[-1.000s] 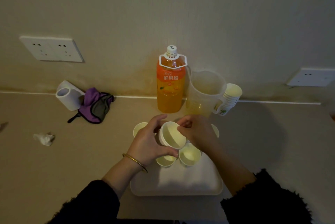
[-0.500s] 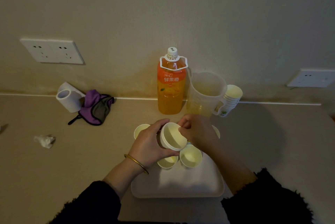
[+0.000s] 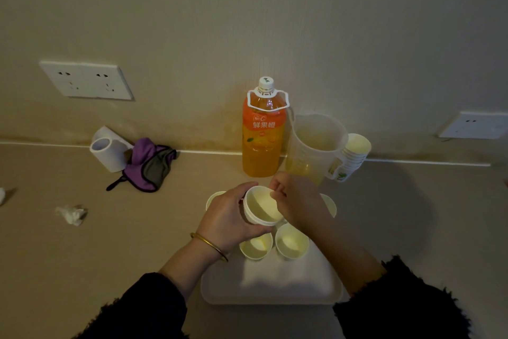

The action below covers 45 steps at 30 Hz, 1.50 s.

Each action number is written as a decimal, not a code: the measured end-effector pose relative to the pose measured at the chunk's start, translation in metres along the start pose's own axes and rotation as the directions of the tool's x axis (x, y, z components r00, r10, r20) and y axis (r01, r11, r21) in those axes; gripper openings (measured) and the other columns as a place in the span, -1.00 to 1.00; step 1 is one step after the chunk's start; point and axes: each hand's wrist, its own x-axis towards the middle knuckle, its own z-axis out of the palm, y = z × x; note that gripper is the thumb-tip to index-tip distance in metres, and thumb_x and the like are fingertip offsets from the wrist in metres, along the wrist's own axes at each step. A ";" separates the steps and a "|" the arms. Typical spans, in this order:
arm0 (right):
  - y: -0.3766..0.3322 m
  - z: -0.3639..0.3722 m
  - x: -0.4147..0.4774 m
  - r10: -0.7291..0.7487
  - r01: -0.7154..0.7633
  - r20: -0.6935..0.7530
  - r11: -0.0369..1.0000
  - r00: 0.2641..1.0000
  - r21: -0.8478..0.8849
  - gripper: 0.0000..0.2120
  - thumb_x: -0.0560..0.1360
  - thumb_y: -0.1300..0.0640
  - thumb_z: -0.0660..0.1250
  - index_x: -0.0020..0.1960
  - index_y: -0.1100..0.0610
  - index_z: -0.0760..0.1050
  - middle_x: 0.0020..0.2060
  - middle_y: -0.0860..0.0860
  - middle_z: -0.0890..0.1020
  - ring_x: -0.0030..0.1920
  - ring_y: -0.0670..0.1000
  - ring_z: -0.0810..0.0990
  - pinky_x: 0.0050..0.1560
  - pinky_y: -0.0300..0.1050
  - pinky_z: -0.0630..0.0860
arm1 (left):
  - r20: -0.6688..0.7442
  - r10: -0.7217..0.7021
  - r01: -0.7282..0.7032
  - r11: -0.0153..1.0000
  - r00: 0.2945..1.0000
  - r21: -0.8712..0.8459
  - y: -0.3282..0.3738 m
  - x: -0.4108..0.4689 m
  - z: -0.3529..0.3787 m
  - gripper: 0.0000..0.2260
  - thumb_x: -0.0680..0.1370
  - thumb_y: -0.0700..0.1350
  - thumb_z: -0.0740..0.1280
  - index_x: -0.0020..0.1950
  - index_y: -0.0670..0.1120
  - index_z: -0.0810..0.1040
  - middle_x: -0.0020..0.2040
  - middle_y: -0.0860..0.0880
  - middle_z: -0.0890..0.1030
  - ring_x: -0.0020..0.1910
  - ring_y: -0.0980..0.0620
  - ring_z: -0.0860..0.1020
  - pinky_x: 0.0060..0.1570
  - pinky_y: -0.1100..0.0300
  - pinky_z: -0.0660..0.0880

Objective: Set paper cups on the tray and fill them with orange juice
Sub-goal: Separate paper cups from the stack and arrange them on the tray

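My left hand [image 3: 228,215] grips a short stack of white paper cups [image 3: 262,208] above the far end of the white tray [image 3: 270,288]. My right hand [image 3: 298,201] pinches the rim of the top cup of that stack. Two empty cups [image 3: 257,248] [image 3: 290,245] stand on the tray below the hands. Two more cups [image 3: 213,198] [image 3: 330,204] peek out at the tray's far corners, partly hidden by my hands. The capped orange juice bottle [image 3: 262,140] stands by the wall.
A clear plastic jug [image 3: 313,146] with a little juice stands right of the bottle, with a tall cup stack [image 3: 353,156] beside it. A tape roll [image 3: 107,151], a purple cloth [image 3: 149,164] and crumpled tissue [image 3: 72,214] lie on the counter at left. Wall sockets [image 3: 86,80] are behind.
Both hands with the cup stack have stayed almost in place, shifting slightly; my right fingers keep working at the top cup's rim. Cups on the tray have not moved.
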 end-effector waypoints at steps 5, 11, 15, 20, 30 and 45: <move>-0.003 -0.001 0.001 0.005 -0.005 -0.005 1.000 1.000 -0.026 -0.94 0.54 0.18 0.27 0.01 0.10 0.49 -0.18 0.03 0.57 -0.07 0.06 0.54 -0.16 -0.18 0.35 | 0.011 0.024 -0.024 1.000 1.000 0.007 0.002 0.002 -0.003 -0.30 0.19 0.03 0.61 0.28 -0.01 0.47 0.12 0.11 0.58 0.06 0.17 0.52 -0.06 0.57 0.31; -0.012 0.002 -0.002 -0.148 0.134 -0.079 0.977 0.986 -0.163 -0.83 0.49 0.29 0.26 0.04 0.12 0.50 -0.02 0.03 0.53 -0.03 0.09 0.54 -0.17 -0.14 0.35 | -0.033 0.015 -0.016 0.999 0.999 -0.043 0.001 0.003 -0.001 -0.26 0.08 0.29 0.37 0.20 0.00 0.52 0.02 0.14 0.61 0.01 0.23 0.51 -0.13 0.59 0.32; -0.011 0.003 0.001 -0.123 0.113 -0.059 0.984 0.991 -0.141 -0.84 0.51 0.27 0.24 0.04 0.11 0.48 -0.04 0.05 0.57 -0.02 0.10 0.53 -0.17 -0.15 0.31 | -0.040 0.068 -0.070 0.996 0.997 -0.051 0.000 0.002 -0.002 -0.30 0.11 0.27 0.39 0.18 -0.02 0.52 0.00 0.21 0.53 -0.01 0.31 0.45 -0.09 0.60 0.30; -0.011 0.004 0.002 -0.020 0.019 -0.079 1.000 0.997 -0.009 -0.93 0.54 0.22 0.26 -0.03 0.08 0.49 -0.17 0.02 0.60 -0.10 0.05 0.54 -0.17 -0.15 0.38 | -0.044 0.110 -0.111 0.994 0.993 -0.005 -0.004 0.004 -0.001 -0.35 0.15 0.24 0.42 0.20 0.05 0.48 0.07 0.16 0.51 0.05 0.20 0.48 -0.01 0.53 0.31; -0.010 -0.002 0.008 -0.048 0.052 -0.071 0.997 0.996 0.055 -0.96 0.53 0.19 0.29 -0.07 0.09 0.51 -0.23 -0.02 0.54 -0.18 0.00 0.49 -0.22 -0.19 0.29 | 0.070 0.023 -0.030 0.994 0.997 0.102 0.011 0.013 0.000 -0.30 0.20 0.21 0.51 0.25 0.03 0.35 0.06 0.06 0.58 0.00 0.02 0.57 -0.08 0.08 0.52; -0.012 -0.005 0.013 0.010 0.021 -0.126 0.971 0.992 0.239 -0.82 0.47 0.24 0.36 -0.24 0.03 0.45 -0.39 -0.15 0.46 -0.32 -0.16 0.42 -0.28 -0.26 0.32 | 0.037 0.091 -0.098 0.946 0.995 0.307 0.012 0.017 -0.007 -0.40 0.24 0.30 0.30 0.21 0.07 0.42 0.07 0.06 0.56 0.03 -0.01 0.55 -0.01 -0.02 0.48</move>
